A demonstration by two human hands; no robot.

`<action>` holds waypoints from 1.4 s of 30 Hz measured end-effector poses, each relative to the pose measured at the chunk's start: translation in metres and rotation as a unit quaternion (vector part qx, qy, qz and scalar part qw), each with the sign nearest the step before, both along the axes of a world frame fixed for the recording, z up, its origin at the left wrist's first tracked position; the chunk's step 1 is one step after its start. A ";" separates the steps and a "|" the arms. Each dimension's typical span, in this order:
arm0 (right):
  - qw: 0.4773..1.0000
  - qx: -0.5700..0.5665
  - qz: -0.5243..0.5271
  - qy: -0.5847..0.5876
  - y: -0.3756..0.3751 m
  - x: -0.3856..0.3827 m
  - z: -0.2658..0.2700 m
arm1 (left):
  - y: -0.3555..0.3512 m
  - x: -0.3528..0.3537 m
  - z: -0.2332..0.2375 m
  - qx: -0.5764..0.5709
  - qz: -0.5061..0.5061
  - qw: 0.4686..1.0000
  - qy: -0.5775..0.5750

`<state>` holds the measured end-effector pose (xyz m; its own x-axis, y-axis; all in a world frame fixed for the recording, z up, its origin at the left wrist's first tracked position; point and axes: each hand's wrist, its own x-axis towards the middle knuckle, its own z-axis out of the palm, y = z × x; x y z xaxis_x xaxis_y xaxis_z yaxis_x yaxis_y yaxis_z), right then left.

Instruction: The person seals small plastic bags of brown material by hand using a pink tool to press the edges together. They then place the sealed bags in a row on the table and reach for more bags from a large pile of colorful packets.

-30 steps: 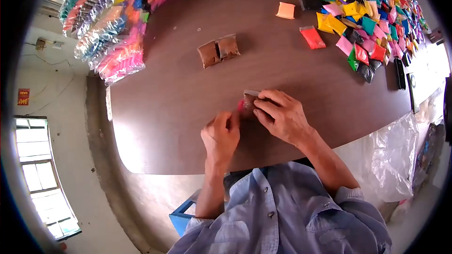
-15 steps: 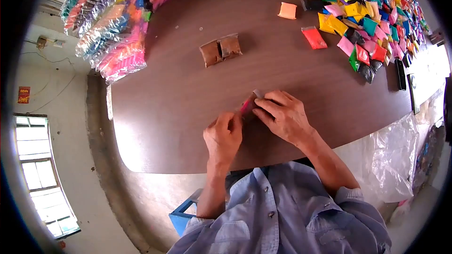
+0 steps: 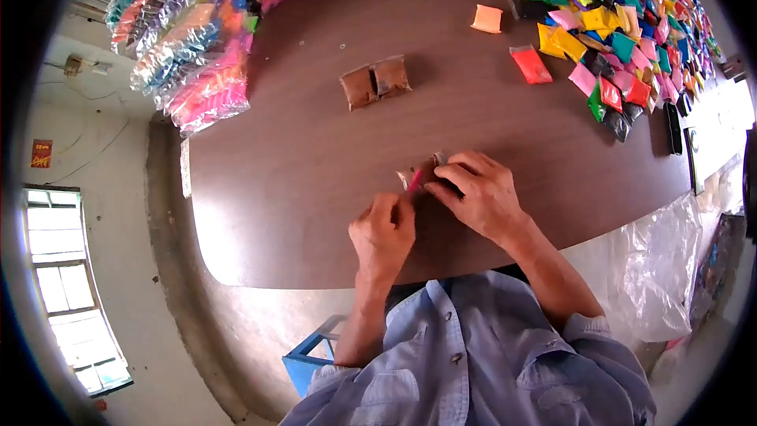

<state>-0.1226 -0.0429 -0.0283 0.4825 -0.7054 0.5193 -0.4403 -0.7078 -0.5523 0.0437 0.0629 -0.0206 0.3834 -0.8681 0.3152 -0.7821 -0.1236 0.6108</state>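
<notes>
Close over the near part of the table, my two hands work on a small brown clear-wrapped packet (image 3: 426, 170) with a narrow pink piece (image 3: 415, 180) against it. My left hand (image 3: 382, 229) is closed in a pinch at the lower left end of the packet, by the pink piece. From the right, my right hand (image 3: 479, 196) grips the packet's other end between thumb and fingers. Much of the packet is hidden by the fingers. Farther up the table lie two brown packets (image 3: 375, 82) side by side.
The brown table (image 3: 276, 166) has a rounded near left corner. Stacked rows of colourful wrapped packets (image 3: 189, 47) stand at the far left. A heap of loose coloured packets (image 3: 607, 24) covers the far right, with a red packet (image 3: 531, 65) and a peach packet (image 3: 486, 19) beside it.
My left hand has shifted slightly right, and the packet has turned between my hands so that more of its brown side and the pink piece show. The view has moved a little.
</notes>
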 end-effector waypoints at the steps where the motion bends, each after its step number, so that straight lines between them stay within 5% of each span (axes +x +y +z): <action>1: 1.000 0.000 -0.002 0.001 0.001 0.000 0.000 | 0.001 0.004 -0.001 -0.017 0.015 1.000 -0.008; 6: 1.000 0.019 -0.009 0.016 0.001 0.001 0.001 | 0.005 0.032 0.008 -0.005 0.082 0.996 0.019; 11: 1.000 0.012 0.003 -0.006 0.001 0.002 0.004 | 0.002 -0.001 0.013 -0.017 0.015 0.998 0.058; 18: 0.999 -0.008 0.046 0.025 0.002 -0.004 0.003 | 0.003 0.014 -0.002 -0.013 0.041 0.999 -0.031; 28: 0.995 0.046 0.083 0.014 0.002 0.009 0.011 | -0.001 0.022 0.002 0.013 0.030 0.999 0.028; 42: 0.996 0.023 0.068 0.043 0.004 0.016 0.006 | -0.007 0.041 -0.003 -0.010 0.084 0.995 -0.049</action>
<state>-0.1065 -0.0393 -0.0228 0.6165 -0.6525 0.4406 -0.3887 -0.7389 -0.5505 0.0843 0.0558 -0.0237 0.4894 -0.7874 0.3749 -0.8071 -0.2461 0.5367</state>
